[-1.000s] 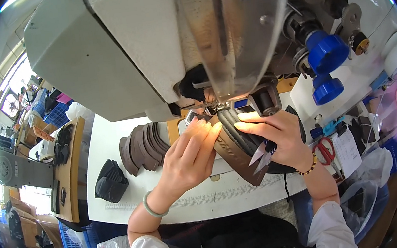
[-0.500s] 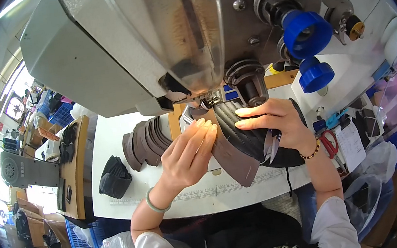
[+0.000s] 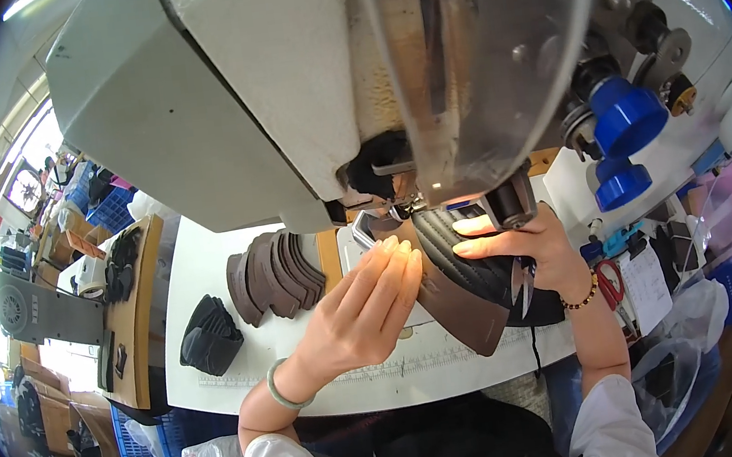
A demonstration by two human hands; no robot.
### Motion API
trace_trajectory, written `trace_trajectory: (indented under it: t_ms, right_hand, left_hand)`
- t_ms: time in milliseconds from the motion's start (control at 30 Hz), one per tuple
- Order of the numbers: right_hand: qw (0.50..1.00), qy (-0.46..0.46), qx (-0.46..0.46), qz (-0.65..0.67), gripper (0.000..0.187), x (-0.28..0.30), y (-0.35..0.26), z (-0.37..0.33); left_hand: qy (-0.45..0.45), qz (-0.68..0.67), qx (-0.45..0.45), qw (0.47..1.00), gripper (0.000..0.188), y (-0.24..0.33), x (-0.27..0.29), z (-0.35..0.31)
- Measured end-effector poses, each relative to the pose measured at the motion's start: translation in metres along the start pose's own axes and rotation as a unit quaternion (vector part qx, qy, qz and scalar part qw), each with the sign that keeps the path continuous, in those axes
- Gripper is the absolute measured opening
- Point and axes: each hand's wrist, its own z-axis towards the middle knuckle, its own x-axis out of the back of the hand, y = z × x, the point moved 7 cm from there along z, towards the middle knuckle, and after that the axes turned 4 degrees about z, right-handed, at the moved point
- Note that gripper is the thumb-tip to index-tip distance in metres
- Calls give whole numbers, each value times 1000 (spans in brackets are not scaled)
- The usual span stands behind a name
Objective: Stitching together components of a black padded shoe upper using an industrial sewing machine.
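Beneath the head of a sewing machine point(image 3: 274, 75) lies a curved brown leather-like piece point(image 3: 468, 318) against a black padded piece with ribbed rows point(image 3: 457, 263). My left hand point(image 3: 360, 310) has its fingers pressed together at the brown piece's left edge, close to the needle area. My right hand point(image 3: 547, 247) rests two fingers on the black ribbed piece from the right. Small scissors point(image 3: 524, 284) are tucked in that hand, blades pointing down toward me. The machine head hides the far part of both pieces.
Left of the work, a fanned stack of brown pieces point(image 3: 271, 277) and a black folded bundle point(image 3: 210, 336) lie on the white table point(image 3: 314, 397). Red-handled scissors point(image 3: 609, 283) and a paper sheet point(image 3: 644, 286) sit at the right. Blue knobs point(image 3: 629, 116) jut from the machine.
The view has shifted, so the machine head looks larger and farther right. Both hands stay on the pieces, which have turned slightly under the machine. The scissor blades now show more clearly.
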Motion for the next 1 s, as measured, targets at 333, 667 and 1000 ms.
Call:
trace_trajectory:
  t_ms: [333,667,1000]
  right_hand:
    - [998,40,-33,-23,54,2,11,4]
    - [995,44,12,-93,49,-3,0,5]
    - [983,68,-2,-172,44,-7,-5,5]
  left_hand:
    - [33,8,38,999,38,-13,-14,-5]
    - [98,-1,24,995,35,-3,-9,-9]
    - [86,-49,54,994,35,-21,-17,-12]
